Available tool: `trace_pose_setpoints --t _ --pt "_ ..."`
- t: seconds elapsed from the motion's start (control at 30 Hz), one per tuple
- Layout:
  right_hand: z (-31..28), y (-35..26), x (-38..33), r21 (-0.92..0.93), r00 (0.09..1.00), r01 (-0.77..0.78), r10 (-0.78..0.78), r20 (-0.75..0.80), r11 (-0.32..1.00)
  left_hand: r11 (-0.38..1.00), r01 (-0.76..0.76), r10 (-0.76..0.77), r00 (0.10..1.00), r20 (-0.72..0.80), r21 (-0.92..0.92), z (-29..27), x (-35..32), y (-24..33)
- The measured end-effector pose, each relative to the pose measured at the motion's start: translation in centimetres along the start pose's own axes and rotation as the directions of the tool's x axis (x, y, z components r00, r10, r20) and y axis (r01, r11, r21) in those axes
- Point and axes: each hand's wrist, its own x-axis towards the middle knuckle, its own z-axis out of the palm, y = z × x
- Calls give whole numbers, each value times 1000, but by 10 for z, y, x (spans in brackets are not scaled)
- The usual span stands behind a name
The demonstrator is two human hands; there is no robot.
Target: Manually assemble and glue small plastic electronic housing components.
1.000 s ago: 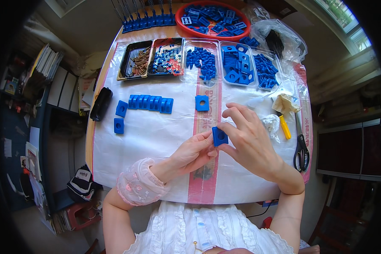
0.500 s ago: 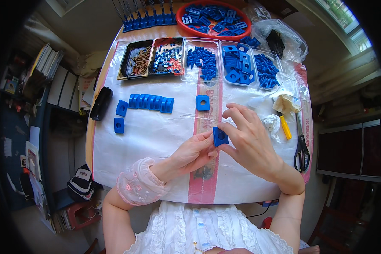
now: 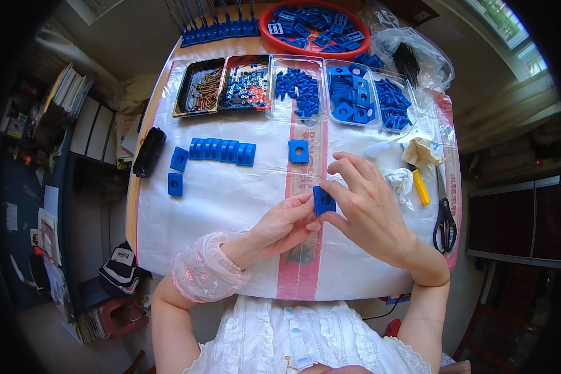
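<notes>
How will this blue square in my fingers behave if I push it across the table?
The blue square is probably stiff: pinched as it is, it shows no bend. It may be light, looking like plastic with a round opening. Laid flat, it would likely slide, not roll, given its straight edges.

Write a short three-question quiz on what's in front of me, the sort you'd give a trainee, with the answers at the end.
1. True or false: the yellow-handled tool lies to the left of the black-handled scissors.

2. Pick one: the square piece held between the left hand and the right hand is
A) red
B) blue
C) yellow

3. Short answer: what lies in the leftmost tray of the row across the table?

Key:
1. True
2. B
3. Brownish screws
</notes>
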Motion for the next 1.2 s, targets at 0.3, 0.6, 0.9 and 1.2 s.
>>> trace_pose_setpoints --t 0.3,0.6,0.9,1.2 --pt "1 0 0 -19 999 29 -29 -38 999 1000 0 0 1000 -4 10 0 0 0" --pt "1 0 0 -28 998 34 -35 -43 999 1000 -2 2 1000 -16 7 2 0 0" --pt "1 0 0 -32 998 41 -43 -48 999 1000 -5 4 1000 -22 -19 0 0 -1" --pt "2 0 0 -29 998 42 -43 -52 999 1000 -1 1 1000 -8 9 0 0 0"
